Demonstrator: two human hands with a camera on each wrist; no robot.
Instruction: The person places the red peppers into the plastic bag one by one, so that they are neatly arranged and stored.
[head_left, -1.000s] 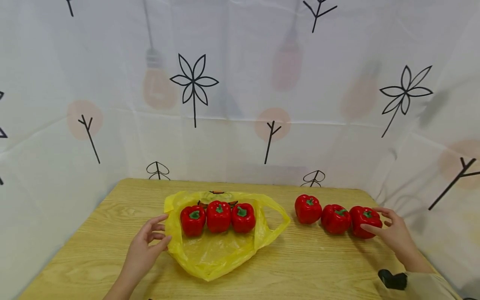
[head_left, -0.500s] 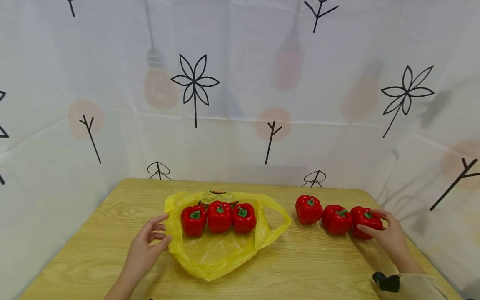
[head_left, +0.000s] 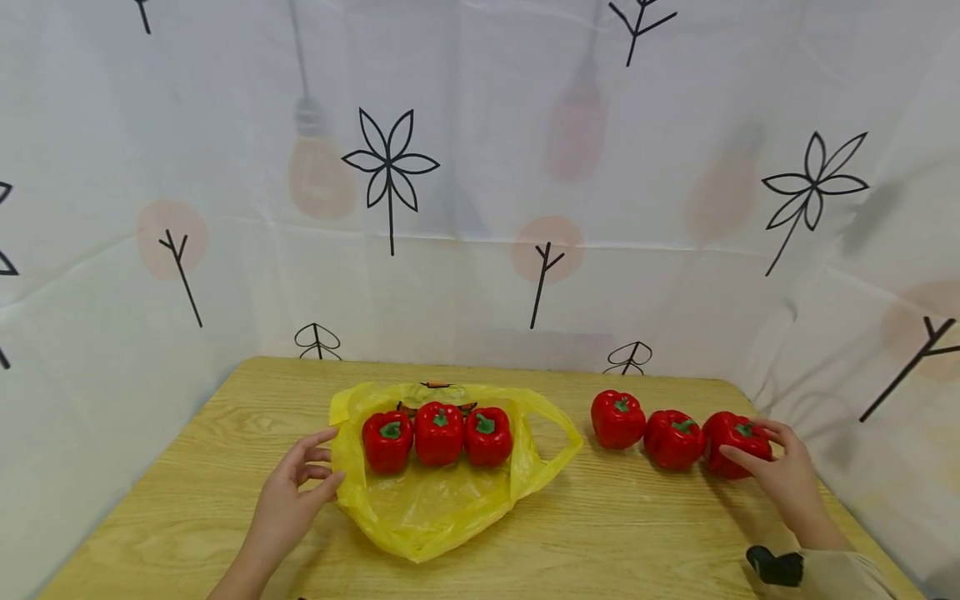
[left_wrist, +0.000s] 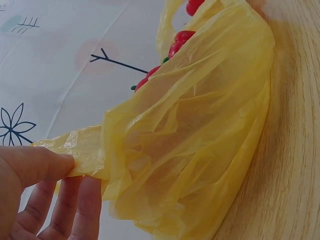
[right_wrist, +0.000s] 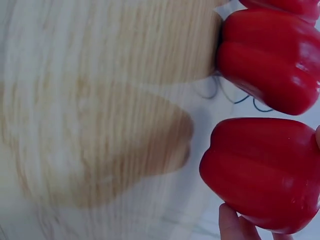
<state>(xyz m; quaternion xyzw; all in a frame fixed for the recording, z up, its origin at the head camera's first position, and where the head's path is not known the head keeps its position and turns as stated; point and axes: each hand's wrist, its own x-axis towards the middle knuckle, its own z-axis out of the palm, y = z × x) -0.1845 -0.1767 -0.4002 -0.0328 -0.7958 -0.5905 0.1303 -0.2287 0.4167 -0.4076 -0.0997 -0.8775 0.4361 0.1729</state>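
A yellow plastic bag (head_left: 431, 508) lies spread open on the table with three red bell peppers (head_left: 438, 433) in a row inside it. My left hand (head_left: 288, 492) is at the bag's left side; in the left wrist view, the thumb (left_wrist: 45, 162) and fingers pinch a flap of its edge. On the right, my right hand (head_left: 783, 475) grips the outermost red bell pepper (head_left: 731, 446), thumb in front and fingers behind. That bell pepper (right_wrist: 262, 172) fills the lower right of the right wrist view, with fingertips (right_wrist: 230, 222) along its side.
Two more red bell peppers stand beside the held one: a middle pepper (head_left: 673, 439) and a farther one (head_left: 617, 419). The bag's handle loop (head_left: 562, 442) reaches toward them. A patterned white curtain (head_left: 480, 292) hangs behind the wooden table (head_left: 600, 533).
My right hand has closed in on the rightmost bell pepper and shifted it slightly to the right, away from the middle one. The left hand and bag stay put.
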